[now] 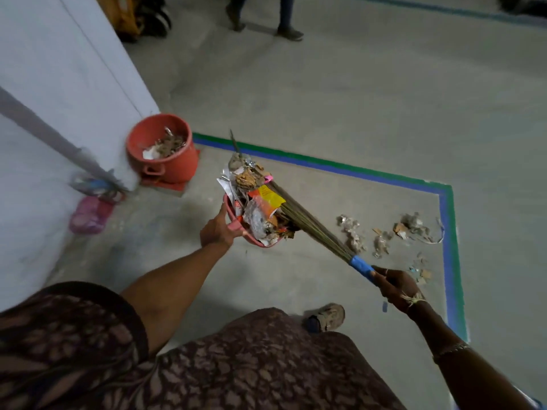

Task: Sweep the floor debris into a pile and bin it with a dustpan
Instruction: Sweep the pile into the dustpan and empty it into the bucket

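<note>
Your left hand (219, 229) is clenched on the handle of the pink dustpan (236, 220), which you hold raised off the floor (355, 99), heaped with rubbish (260, 208): wrappers, crumpled paper, a yellow and orange packet. Your right hand (395, 284) has its fingers (381, 272) wrapped round the blue-taped grip of the broom (310, 220), and the bristles lie across the load in the dustpan, pressing on it, their tips poking out past its far end. The bin (164, 147), a red bucket, stands on the floor against the corner of the white wall (59, 69), beyond and to the left of the dustpan and apart from it; it already holds scraps of paper and dry litter. More debris (384, 232) lies scattered on the floor to the right, just inside the corner of the blue and green tape line (447, 232), near your right hand. A grey pole (53, 137) leans along the wall on the left, with a pink object, too blurred to tell, at its foot. One shoe (327, 316) of yours shows below the broom grip. At the floor's far edge a second person's legs (266, 16) stand well away from the bin.
</note>
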Demonstrator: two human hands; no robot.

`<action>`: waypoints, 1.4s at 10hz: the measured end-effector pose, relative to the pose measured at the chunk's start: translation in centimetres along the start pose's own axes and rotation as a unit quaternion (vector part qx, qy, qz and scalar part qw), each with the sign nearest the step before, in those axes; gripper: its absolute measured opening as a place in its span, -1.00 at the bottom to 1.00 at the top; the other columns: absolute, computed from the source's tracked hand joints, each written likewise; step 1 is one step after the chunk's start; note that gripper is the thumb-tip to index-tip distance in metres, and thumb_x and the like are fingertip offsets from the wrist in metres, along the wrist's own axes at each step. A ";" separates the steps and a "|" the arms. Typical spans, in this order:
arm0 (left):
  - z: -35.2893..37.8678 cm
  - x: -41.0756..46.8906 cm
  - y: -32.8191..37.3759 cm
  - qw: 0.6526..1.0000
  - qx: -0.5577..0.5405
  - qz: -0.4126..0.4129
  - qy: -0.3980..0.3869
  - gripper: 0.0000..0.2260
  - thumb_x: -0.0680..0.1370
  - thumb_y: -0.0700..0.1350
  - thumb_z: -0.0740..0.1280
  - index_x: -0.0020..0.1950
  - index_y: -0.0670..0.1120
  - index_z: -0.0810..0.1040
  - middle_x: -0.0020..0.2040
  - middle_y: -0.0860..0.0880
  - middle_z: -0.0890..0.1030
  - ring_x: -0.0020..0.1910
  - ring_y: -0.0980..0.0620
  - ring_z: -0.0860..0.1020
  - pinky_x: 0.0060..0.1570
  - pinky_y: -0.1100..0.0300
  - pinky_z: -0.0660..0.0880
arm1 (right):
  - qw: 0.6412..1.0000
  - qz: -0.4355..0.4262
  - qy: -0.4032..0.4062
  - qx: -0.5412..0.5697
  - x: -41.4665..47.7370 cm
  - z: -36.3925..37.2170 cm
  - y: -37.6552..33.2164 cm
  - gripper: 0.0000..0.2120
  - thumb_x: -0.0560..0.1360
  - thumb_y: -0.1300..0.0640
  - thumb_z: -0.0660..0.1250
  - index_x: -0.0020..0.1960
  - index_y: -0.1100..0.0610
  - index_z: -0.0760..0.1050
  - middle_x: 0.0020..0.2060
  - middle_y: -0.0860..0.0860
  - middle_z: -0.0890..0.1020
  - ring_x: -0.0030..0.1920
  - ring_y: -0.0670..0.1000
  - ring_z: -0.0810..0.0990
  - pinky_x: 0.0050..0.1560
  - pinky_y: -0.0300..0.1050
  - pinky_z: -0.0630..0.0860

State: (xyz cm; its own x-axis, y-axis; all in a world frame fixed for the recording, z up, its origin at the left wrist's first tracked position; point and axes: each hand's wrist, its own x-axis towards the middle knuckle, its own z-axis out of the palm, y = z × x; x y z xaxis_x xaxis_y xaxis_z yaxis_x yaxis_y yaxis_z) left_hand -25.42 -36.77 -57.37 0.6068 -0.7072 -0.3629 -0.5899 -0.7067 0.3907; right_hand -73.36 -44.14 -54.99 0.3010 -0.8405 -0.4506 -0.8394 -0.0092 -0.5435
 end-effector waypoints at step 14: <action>-29.5 38.9 -28.5 0.979 -0.119 -0.156 0.054 -0.13 0.44 0.05 0.55 0.62 0.06 0.14 0.45 -0.18 0.46 0.38 -0.24 0.48 0.37 -0.15 0.41 | 0.994 -0.068 -0.087 -0.003 34.8 20.3 -51.7 -0.73 0.54 -0.22 0.29 0.17 -0.20 0.62 -0.54 -0.11 0.53 -0.50 -0.14 0.51 -0.33 -0.04 0.54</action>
State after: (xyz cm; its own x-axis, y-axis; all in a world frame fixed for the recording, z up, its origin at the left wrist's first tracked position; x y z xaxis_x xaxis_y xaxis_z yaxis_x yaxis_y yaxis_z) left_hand 30.73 -43.52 -57.64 0.7986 -0.4412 -0.4093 -0.2327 -0.8536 0.4661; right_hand -10.34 -61.89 -56.97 0.4846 -0.7255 -0.4887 -0.7885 -0.1204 -0.6031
